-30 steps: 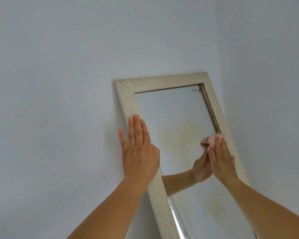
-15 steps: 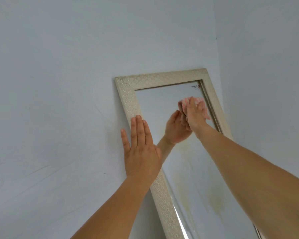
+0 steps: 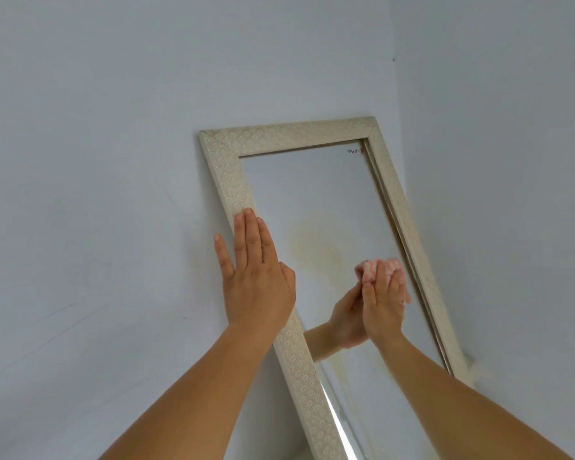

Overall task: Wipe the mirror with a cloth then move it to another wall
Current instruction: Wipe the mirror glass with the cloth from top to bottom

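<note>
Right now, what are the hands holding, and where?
The right hand presses a bunched pink cloth under its fingers. The left hand lies flat on the mirror frame's left side.

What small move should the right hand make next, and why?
Probably sweep the pink cloth leftward over the yellowish smudge: the right hand presses it near the frame's right side, the smudge remains, and the left hand steadies the frame.

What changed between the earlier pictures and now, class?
The right hand, pressing the cloth to the glass, swept up toward the mirror's top right corner, then back down to mid-height. The left hand stayed flat on the left frame; the mirror stayed put.
</note>
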`<state>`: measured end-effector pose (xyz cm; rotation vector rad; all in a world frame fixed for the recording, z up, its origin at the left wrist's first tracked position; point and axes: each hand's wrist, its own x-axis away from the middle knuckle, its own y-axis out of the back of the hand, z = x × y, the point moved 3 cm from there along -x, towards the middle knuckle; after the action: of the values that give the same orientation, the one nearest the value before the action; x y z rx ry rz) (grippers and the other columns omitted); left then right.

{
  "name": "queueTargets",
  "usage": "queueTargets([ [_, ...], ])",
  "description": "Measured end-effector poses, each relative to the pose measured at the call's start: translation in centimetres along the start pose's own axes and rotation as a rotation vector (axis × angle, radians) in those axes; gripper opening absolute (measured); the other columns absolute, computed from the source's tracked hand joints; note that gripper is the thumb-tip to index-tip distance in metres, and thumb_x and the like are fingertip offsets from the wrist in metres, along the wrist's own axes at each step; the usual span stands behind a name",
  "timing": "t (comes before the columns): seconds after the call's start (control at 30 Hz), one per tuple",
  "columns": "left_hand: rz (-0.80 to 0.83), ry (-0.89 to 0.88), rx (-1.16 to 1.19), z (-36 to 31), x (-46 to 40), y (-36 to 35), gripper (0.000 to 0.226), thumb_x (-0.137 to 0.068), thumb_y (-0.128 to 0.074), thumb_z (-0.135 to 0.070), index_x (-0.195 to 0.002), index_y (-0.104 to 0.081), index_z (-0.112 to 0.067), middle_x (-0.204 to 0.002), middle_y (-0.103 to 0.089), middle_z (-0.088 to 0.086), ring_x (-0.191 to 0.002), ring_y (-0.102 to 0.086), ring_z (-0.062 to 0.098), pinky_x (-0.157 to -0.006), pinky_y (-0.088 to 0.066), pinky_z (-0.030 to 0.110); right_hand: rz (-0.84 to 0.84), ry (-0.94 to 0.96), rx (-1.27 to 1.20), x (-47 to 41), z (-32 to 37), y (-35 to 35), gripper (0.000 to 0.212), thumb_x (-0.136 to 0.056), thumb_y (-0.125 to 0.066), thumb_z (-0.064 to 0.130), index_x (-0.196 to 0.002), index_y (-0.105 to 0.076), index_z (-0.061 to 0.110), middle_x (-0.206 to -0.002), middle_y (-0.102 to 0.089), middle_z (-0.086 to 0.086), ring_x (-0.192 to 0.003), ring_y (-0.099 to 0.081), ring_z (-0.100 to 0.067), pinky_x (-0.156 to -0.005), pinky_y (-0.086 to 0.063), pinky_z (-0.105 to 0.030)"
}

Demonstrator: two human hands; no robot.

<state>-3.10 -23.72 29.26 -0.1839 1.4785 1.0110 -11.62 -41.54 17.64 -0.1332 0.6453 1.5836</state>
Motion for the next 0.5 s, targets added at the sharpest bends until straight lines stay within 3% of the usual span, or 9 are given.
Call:
queueTargets([
  [0.1, 0.004, -0.022, -0.010, 0.3, 0.3, -0.2, 0.067, -0.088, -0.011, -0.031, -0.147, -0.012, 0.001, -0.157, -0.007, 0.017, -0.146, -0.004, 0.028, -0.115, 0.005, 0.050, -0.036, -0.092, -0.108, 0.7, -1.1, 0.4, 0.057, -0.095, -0.025, 0.044, -0.146, -0.026, 0.021, -0.156, -0.017, -0.013, -0.145, -0.014, -0.031, -0.115, -0.018, -0.051],
  [0.17, -0.011, -0.034, -0.010, 0.4, 0.3, -0.2, 0.067, -0.087, -0.016, -0.030, -0.146, -0.018, 0.003, -0.156, -0.014, 0.019, -0.146, -0.009, 0.029, -0.115, 0.001, 0.050, -0.053, -0.107, -0.156, -0.6, 0.2, 0.6, 0.053, -0.100, -0.029, 0.039, -0.148, -0.023, 0.017, -0.156, -0.015, -0.014, -0.145, -0.010, -0.030, -0.117, -0.013, -0.049],
  [0.3, -0.046, -0.063, -0.002, 0.6, 0.3, -0.1, 0.067, -0.085, -0.024, -0.028, -0.145, -0.023, 0.004, -0.155, -0.021, 0.019, -0.144, -0.012, 0.028, -0.114, -0.004, 0.052, 0.023, 0.159, -0.035, -4.4, 5.3, 0.5, 0.054, -0.100, -0.024, 0.039, -0.150, -0.018, 0.019, -0.160, -0.002, -0.013, -0.147, 0.004, -0.028, -0.119, -0.004, -0.047],
  [0.5, -0.036, -0.073, -0.008, 0.8, 0.4, -0.1, 0.066, -0.087, -0.023, -0.028, -0.145, -0.022, 0.003, -0.155, -0.021, 0.018, -0.145, -0.015, 0.028, -0.114, -0.006, 0.053, 0.226, 0.471, 0.052, -5.8, 11.3, 0.7, 0.060, -0.093, -0.018, 0.043, -0.147, 0.008, 0.037, -0.159, 0.018, -0.005, -0.145, 0.022, -0.023, -0.119, 0.003, -0.049],
])
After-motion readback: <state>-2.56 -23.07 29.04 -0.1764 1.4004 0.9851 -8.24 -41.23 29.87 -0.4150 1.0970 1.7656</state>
